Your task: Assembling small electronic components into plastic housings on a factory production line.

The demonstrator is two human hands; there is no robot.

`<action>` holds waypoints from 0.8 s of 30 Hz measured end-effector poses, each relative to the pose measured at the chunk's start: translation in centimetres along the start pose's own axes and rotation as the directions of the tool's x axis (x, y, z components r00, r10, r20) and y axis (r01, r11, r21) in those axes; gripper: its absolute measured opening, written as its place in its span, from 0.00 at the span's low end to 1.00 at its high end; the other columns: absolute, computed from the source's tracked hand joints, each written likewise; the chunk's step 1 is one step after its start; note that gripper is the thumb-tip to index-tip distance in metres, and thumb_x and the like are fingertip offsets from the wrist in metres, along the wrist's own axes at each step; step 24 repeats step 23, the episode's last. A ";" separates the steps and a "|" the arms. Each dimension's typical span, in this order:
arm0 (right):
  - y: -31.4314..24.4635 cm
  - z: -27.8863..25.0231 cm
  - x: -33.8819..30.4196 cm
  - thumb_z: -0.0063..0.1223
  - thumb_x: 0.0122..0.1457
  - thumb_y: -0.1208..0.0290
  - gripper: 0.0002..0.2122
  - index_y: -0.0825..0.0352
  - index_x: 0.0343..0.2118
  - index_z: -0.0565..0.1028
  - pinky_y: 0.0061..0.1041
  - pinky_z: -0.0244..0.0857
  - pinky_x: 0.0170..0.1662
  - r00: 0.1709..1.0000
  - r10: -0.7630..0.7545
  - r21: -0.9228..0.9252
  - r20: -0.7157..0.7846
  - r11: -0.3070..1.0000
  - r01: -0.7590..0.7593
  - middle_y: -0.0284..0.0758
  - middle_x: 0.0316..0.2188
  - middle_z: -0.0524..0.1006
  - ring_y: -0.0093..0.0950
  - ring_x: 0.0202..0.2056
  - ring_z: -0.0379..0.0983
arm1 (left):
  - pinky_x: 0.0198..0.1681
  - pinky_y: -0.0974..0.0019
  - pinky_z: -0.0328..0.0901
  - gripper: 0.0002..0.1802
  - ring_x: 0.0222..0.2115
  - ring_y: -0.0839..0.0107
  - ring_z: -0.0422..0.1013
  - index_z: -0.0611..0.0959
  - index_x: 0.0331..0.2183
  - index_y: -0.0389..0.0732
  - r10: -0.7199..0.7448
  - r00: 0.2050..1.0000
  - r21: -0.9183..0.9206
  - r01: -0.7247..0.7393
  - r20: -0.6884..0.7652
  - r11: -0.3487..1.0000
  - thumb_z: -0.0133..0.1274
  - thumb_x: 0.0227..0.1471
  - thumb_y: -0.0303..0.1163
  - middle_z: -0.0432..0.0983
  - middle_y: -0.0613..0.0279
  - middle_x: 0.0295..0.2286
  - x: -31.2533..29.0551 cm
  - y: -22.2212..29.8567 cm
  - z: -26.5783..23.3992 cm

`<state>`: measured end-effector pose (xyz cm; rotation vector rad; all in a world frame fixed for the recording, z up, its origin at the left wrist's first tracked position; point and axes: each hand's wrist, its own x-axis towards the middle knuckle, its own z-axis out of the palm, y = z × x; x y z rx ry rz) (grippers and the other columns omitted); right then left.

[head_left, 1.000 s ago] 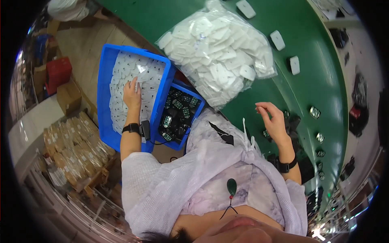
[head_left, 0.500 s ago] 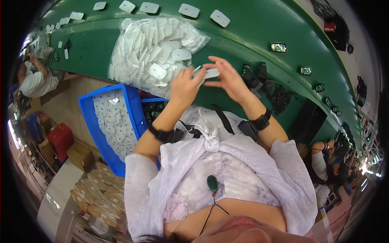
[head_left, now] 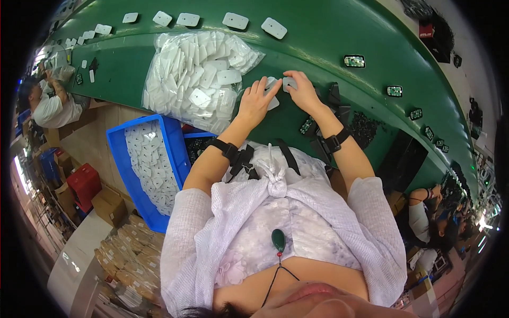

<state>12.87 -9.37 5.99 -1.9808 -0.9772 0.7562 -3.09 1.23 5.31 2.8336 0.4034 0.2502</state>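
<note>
My left hand (head_left: 255,103) is palm down over the green table, with a white plastic plate (head_left: 271,83) between its thumb and fingers. Another white plate shows just below that thumb. Close beside it, my right hand (head_left: 304,94) pinches a small white plate (head_left: 289,84) by its edge. To the left of my hands lies a clear plastic bag (head_left: 191,79) full of white plates, several of them loose on top. Fingertips partly cover the plates, so their contact with the table is hard to make out.
A row of white plates (head_left: 235,20) and open circuit-board units (head_left: 354,61) lies on the far green strip (head_left: 313,32). Black parts (head_left: 363,127) sit right of my hands. A blue bin (head_left: 119,159) of white pieces stands at left. Other people work at both sides.
My hands have come down toward the table and moved slightly apart. The right hand, spread before, now pinches a white plate. The units on the far strip have shifted left.
</note>
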 end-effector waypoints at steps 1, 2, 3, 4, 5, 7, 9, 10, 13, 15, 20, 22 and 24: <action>0.0 -0.4 -0.1 0.55 0.50 0.80 0.17 0.66 0.45 0.71 0.35 0.65 0.48 1.000 0.008 -0.025 0.004 1.000 -0.007 0.44 0.43 0.71 0.44 0.45 0.70 | 0.43 0.61 0.65 0.44 0.46 0.58 0.66 0.64 0.60 0.56 -0.008 1.000 0.001 0.008 -0.004 1.000 0.53 0.39 0.23 0.64 0.51 0.50 -0.1 0.0 -0.1; 0.0 -0.9 -0.2 0.56 0.50 0.79 0.17 0.66 0.44 0.71 0.35 0.66 0.48 1.000 0.016 -0.052 0.009 0.999 -0.015 0.43 0.43 0.71 0.44 0.45 0.70 | 0.46 0.60 0.63 0.46 0.49 0.56 0.64 0.62 0.61 0.57 -0.002 1.000 -0.004 0.002 0.017 1.000 0.56 0.38 0.24 0.61 0.49 0.53 -0.2 0.0 -0.1; 0.0 -1.2 0.1 0.56 0.50 0.79 0.17 0.66 0.44 0.71 0.35 0.66 0.48 1.000 0.008 -0.052 0.019 0.999 -0.007 0.43 0.43 0.71 0.44 0.45 0.70 | 0.49 0.58 0.62 0.48 0.52 0.53 0.62 0.61 0.61 0.58 0.003 0.999 -0.005 -0.002 0.038 1.000 0.58 0.37 0.25 0.58 0.47 0.55 -0.3 -0.1 -0.4; 0.0 -1.6 0.4 0.56 0.50 0.78 0.16 0.66 0.44 0.72 0.35 0.66 0.48 0.999 0.031 -0.088 0.040 0.996 -0.027 0.43 0.43 0.71 0.43 0.45 0.70 | 0.49 0.58 0.62 0.48 0.52 0.53 0.62 0.61 0.61 0.58 -0.010 0.999 -0.003 0.010 0.034 1.000 0.58 0.37 0.25 0.58 0.47 0.55 -0.3 -0.1 -0.6; 0.1 -2.1 0.7 0.56 0.51 0.76 0.16 0.66 0.44 0.72 0.35 0.66 0.47 0.997 0.055 -0.127 0.061 0.991 -0.047 0.42 0.43 0.71 0.43 0.45 0.70 | 0.51 0.57 0.61 0.50 0.54 0.52 0.60 0.60 0.62 0.58 -0.022 0.997 -0.036 0.025 0.079 0.999 0.61 0.36 0.27 0.56 0.46 0.57 -0.4 -0.2 -0.8; -0.5 -2.7 1.3 0.56 0.51 0.75 0.15 0.65 0.44 0.72 0.35 0.66 0.47 0.997 0.033 -0.191 0.076 0.981 -0.018 0.42 0.43 0.72 0.43 0.46 0.69 | 0.52 0.55 0.60 0.52 0.56 0.52 0.59 0.60 0.62 0.58 -0.052 0.992 -0.062 0.059 0.118 0.996 0.64 0.34 0.29 0.54 0.45 0.58 -0.6 -0.5 -1.7; -1.9 -2.8 2.2 0.56 0.52 0.73 0.15 0.65 0.43 0.73 0.36 0.65 0.48 0.997 -0.010 -0.310 0.080 0.950 0.035 0.41 0.42 0.73 0.42 0.46 0.69 | 0.53 0.52 0.58 0.57 0.56 0.51 0.57 0.56 0.63 0.61 -0.026 0.983 -0.085 0.042 0.180 0.996 0.67 0.32 0.33 0.52 0.43 0.58 -1.1 -1.2 -2.9; -2.4 -2.6 2.8 0.56 0.52 0.73 0.15 0.65 0.43 0.73 0.36 0.65 0.48 0.993 -0.047 -0.304 0.106 0.949 0.078 0.41 0.42 0.73 0.42 0.46 0.69 | 0.53 0.52 0.58 0.57 0.56 0.51 0.57 0.56 0.63 0.61 -0.064 0.985 -0.061 0.075 0.163 0.995 0.67 0.32 0.33 0.52 0.43 0.58 -1.3 -1.6 -3.4; -4.7 -1.8 5.2 0.55 0.53 0.73 0.13 0.65 0.43 0.74 0.37 0.63 0.48 0.984 -0.149 -0.342 0.093 0.924 0.172 0.41 0.42 0.73 0.43 0.46 0.68 | 0.53 0.54 0.60 0.51 0.56 0.52 0.59 0.62 0.61 0.57 0.010 0.999 -0.196 -0.002 0.037 0.981 0.66 0.34 0.34 0.54 0.46 0.58 -1.8 -2.6 -5.6; -7.1 0.0 7.4 0.55 0.53 0.73 0.13 0.65 0.42 0.74 0.37 0.63 0.48 0.966 -0.231 -0.313 0.115 0.915 0.256 0.41 0.42 0.73 0.43 0.46 0.68 | 0.52 0.56 0.62 0.45 0.54 0.54 0.63 0.66 0.58 0.55 0.053 0.987 -0.239 -0.088 -0.149 0.967 0.64 0.36 0.34 0.58 0.50 0.57 -2.3 -4.5 -7.8; -16.0 8.3 13.5 0.51 0.56 0.77 0.10 0.66 0.42 0.73 0.33 0.62 0.50 0.851 -0.470 -0.229 0.235 0.824 0.519 0.41 0.41 0.74 0.41 0.46 0.69 | 0.47 0.56 0.65 0.26 0.47 0.55 0.69 0.76 0.49 0.44 -0.284 0.795 -0.177 0.222 -0.536 0.959 0.58 0.44 0.28 0.73 0.54 0.46 -7.2 -19.4 -16.2; -19.7 12.8 16.1 0.51 0.56 0.77 0.10 0.66 0.42 0.73 0.32 0.62 0.50 0.799 -0.520 -0.163 0.302 0.797 0.581 0.41 0.41 0.73 0.41 0.46 0.69 | 0.49 0.55 0.65 0.24 0.48 0.54 0.69 0.75 0.48 0.42 -0.439 0.643 -0.177 0.430 -0.628 0.885 0.57 0.46 0.27 0.72 0.53 0.47 -10.0 -27.4 -18.7; -21.5 15.3 17.2 0.51 0.56 0.78 0.10 0.66 0.42 0.73 0.32 0.62 0.49 0.759 -0.544 -0.102 0.357 0.785 0.610 0.41 0.41 0.73 0.40 0.46 0.69 | 0.49 0.55 0.65 0.24 0.48 0.54 0.69 0.75 0.48 0.42 -0.439 0.626 -0.170 0.442 -0.645 0.881 0.57 0.46 0.27 0.72 0.53 0.47 -11.0 -29.7 -18.8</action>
